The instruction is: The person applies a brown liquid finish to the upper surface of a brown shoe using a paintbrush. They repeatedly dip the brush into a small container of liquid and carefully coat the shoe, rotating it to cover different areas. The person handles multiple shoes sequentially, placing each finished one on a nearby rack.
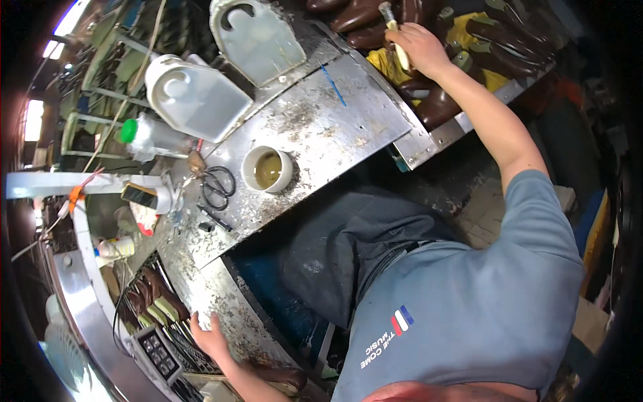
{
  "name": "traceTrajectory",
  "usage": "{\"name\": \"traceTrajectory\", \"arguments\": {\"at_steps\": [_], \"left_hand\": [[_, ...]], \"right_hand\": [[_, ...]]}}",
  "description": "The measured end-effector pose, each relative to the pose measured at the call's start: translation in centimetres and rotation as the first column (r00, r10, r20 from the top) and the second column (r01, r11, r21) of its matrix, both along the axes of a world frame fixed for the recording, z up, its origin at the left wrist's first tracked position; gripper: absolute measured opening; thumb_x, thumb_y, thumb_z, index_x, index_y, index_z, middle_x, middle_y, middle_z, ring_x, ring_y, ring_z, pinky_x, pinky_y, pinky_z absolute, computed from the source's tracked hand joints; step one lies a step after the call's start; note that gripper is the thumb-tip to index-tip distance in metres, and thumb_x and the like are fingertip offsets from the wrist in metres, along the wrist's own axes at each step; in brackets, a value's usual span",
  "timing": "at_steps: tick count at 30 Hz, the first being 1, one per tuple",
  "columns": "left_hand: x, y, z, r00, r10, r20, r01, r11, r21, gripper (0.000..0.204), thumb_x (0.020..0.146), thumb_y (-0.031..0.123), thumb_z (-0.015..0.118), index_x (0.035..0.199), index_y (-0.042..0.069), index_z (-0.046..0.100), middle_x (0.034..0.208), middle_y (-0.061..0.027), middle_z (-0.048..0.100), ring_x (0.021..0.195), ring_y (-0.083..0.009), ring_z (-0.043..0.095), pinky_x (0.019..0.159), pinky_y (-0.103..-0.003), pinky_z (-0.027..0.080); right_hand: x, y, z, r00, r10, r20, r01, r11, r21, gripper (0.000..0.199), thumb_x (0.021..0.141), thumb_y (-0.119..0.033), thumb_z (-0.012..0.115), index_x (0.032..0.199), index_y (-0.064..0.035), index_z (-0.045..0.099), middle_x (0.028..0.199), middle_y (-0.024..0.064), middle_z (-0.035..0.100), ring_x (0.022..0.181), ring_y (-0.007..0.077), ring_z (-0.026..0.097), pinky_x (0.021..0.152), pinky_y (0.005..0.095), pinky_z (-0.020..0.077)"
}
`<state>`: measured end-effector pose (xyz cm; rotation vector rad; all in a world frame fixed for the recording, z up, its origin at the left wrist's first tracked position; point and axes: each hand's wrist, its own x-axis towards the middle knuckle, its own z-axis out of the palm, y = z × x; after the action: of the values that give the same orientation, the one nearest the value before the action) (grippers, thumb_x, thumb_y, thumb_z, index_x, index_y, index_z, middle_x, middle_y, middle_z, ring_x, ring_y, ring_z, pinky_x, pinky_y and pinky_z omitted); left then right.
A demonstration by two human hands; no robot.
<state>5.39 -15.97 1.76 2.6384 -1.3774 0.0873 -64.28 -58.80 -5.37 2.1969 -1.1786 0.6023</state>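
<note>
My right hand point(420, 47) reaches far across the metal workbench point(321, 120) and is shut on a brush with a pale handle point(395, 37). The brush is held among several dark brown shoes point(439, 104) that lie on a yellow cloth point(385, 63) at the bench's far end. My left hand point(207, 335) rests flat on the near edge of the bench with its fingers apart and holds nothing. Right beside it stands a wire rack of brown shoe pieces point(157, 295).
A white cup of brownish glue point(268, 169) and black scissors point(218, 186) sit mid-bench. Two white plastic tubs point(194, 94) point(258, 37), a bottle with a green cap point(144, 134) and a phone point(139, 195) lie beyond. My grey apron point(348, 248) covers my lap.
</note>
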Motion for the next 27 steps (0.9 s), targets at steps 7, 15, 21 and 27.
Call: {"name": "traceTrajectory", "arguments": {"at_steps": [7,15,21,27], "left_hand": [[-11.0,0.8,1.2,0.945,-0.206,-0.255,0.169,0.972,-0.161,0.051,0.084,0.021,0.078,0.127,-0.003,0.062,0.13,-0.019,0.064,0.123,-0.0351,0.058,0.108,-0.042,0.042],[-22.3,-6.0,3.1,0.414,-0.575,-0.705,0.331,0.817,-0.472,0.076,0.08,0.029,0.084,0.14,-0.005,0.053,0.141,-0.0166,0.059,0.131,-0.0276,0.056,0.11,-0.04,0.042],[-27.6,-9.9,4.0,-0.402,-0.345,-0.848,0.442,0.738,-0.51,0.137,0.038,0.035,0.106,0.151,-0.002,0.038,0.143,-0.0152,0.053,0.134,-0.0277,0.051,0.114,-0.042,0.039],[-26.9,-4.9,-1.5,-0.66,-0.324,-0.678,0.127,0.842,-0.524,0.129,0.044,0.038,0.103,0.151,0.004,0.04,0.138,-0.0171,0.055,0.13,-0.0314,0.054,0.11,-0.046,0.045]], "right_hand": [[-1.1,4.8,14.0,0.709,0.136,0.692,-0.085,0.991,-0.107,0.038,0.088,-0.011,0.078,0.12,-0.0104,0.058,0.116,0.0065,0.065,0.109,0.0185,0.064,0.091,0.0308,0.0525],[8.2,15.0,19.1,-0.079,0.219,0.972,-0.865,0.471,-0.176,0.044,0.085,-0.019,0.082,0.124,-0.0097,0.064,0.117,0.008,0.072,0.103,0.0216,0.071,0.082,0.034,0.0567],[20.2,20.2,15.0,-0.117,-0.213,0.97,-0.951,-0.259,-0.171,0.057,0.09,0.002,0.072,0.133,-0.0092,0.035,0.134,0.0236,0.059,0.121,0.0229,0.06,0.102,0.0374,0.049],[26.3,19.0,12.0,0.104,0.001,0.995,-0.993,-0.057,0.104,0.039,0.093,-0.012,0.075,0.123,-0.0065,0.05,0.118,0.0098,0.067,0.1,0.0133,0.065,0.088,0.0299,0.054]]}}
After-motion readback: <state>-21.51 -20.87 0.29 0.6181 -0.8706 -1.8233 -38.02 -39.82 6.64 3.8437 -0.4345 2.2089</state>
